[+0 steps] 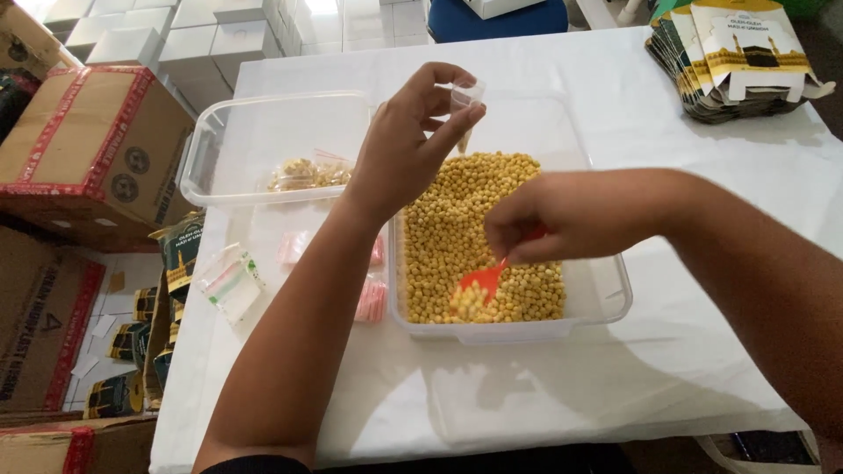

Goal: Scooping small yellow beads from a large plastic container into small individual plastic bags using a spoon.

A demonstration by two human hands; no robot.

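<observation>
My left hand is raised above a clear plastic tub and pinches a small clear plastic bag by its mouth. The tub holds a heap of small yellow round pieces. Over the tub's near half, my right hand grips a red plastic spoon, whose bowl is dipped into the yellow pieces and carries a few of them.
A second clear tub at the back left holds a filled bag of yellow pieces. Empty small bags lie left of the tub on the white table. Printed flat cartons are stacked at the back right. Cardboard boxes stand left.
</observation>
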